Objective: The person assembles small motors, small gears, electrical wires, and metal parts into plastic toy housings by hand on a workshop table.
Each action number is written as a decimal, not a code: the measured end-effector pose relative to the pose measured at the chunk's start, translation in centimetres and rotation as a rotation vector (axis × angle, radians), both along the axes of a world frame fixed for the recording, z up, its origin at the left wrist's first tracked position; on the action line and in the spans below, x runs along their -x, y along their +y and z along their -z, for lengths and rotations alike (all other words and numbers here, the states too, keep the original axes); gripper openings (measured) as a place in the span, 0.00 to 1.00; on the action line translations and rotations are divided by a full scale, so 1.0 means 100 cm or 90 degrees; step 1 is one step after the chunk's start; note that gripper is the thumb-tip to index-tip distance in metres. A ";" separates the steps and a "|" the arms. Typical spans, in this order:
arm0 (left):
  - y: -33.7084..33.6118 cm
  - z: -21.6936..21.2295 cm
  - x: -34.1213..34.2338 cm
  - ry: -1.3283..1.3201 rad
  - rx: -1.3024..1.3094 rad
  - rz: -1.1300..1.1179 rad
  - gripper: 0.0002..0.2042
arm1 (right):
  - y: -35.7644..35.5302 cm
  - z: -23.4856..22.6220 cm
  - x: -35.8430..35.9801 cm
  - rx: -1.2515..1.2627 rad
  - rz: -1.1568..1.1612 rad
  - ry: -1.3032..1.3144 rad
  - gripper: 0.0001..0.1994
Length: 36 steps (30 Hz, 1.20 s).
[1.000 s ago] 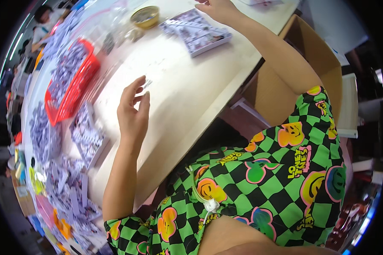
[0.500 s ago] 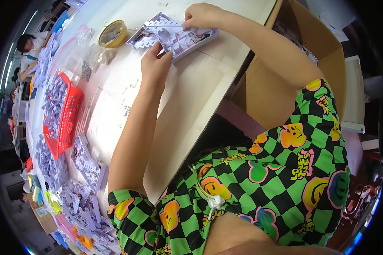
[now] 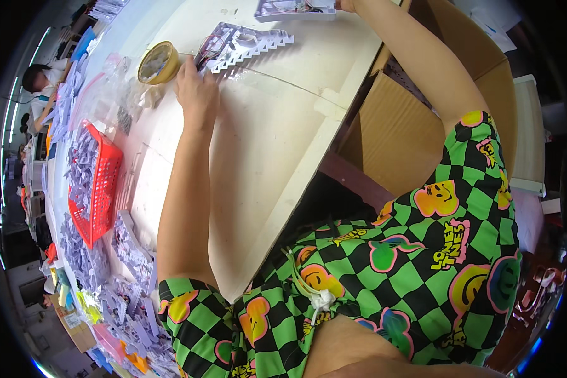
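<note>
My left hand [image 3: 197,94] grips the near left end of a pale plastic part with a sawtooth edge [image 3: 249,43]; wires and small parts show inside it. At the top edge of the picture, my right hand [image 3: 348,5] holds the right end of a shallow pale plastic housing [image 3: 296,15], which has thin red wires in it. The picture's edge cuts off part of that hand and of the housing. A gap of bare table separates the two parts. A yellow bowl [image 3: 151,74] with pale contents stands just beyond my left hand.
Left on the white table [image 3: 277,126] stands a red basket [image 3: 112,183] heaped with pale plastic parts. More such parts [image 3: 123,302] and clear plastic bags [image 3: 110,94] lie around it. An open cardboard box [image 3: 390,132] sits beyond the table's right edge. Another person [image 3: 47,82] sits far left.
The two plastic parts, together before, are now apart. My left hand has drawn the toothed part left, and my right hand has moved the housing up and to the right.
</note>
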<state>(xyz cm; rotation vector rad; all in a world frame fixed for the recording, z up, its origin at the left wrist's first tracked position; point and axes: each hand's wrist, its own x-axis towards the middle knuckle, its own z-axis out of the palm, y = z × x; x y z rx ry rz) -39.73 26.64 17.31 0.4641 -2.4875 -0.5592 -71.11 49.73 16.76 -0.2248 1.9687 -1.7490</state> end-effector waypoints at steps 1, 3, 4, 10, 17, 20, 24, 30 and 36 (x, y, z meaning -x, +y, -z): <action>-0.001 0.001 0.001 -0.014 0.040 -0.006 0.20 | 0.004 0.010 0.007 0.071 0.033 -0.068 0.09; 0.001 -0.002 0.004 -0.040 0.086 -0.002 0.19 | 0.019 0.029 0.025 0.063 0.045 -0.062 0.10; 0.004 -0.005 0.006 -0.068 0.133 0.005 0.18 | 0.029 0.037 0.035 0.055 0.060 -0.058 0.10; 0.012 -0.024 -0.027 -0.162 0.206 0.039 0.13 | 0.029 0.033 0.021 -0.202 0.029 0.140 0.12; 0.037 -0.040 -0.095 -0.183 0.208 0.042 0.13 | -0.018 -0.067 -0.122 -0.524 -0.074 0.706 0.17; 0.049 -0.031 -0.111 -0.166 0.154 0.072 0.14 | -0.050 -0.037 -0.146 -0.512 -0.406 0.794 0.19; 0.067 -0.055 -0.151 -0.116 0.040 0.092 0.14 | -0.090 -0.042 -0.198 -0.501 -0.466 0.666 0.18; 0.029 -0.046 -0.200 -0.037 0.008 -0.070 0.16 | -0.143 -0.057 -0.239 -0.372 -0.462 0.713 0.15; 0.030 -0.031 -0.206 0.017 0.150 -0.020 0.16 | -0.136 -0.094 -0.303 -0.135 -0.519 0.592 0.13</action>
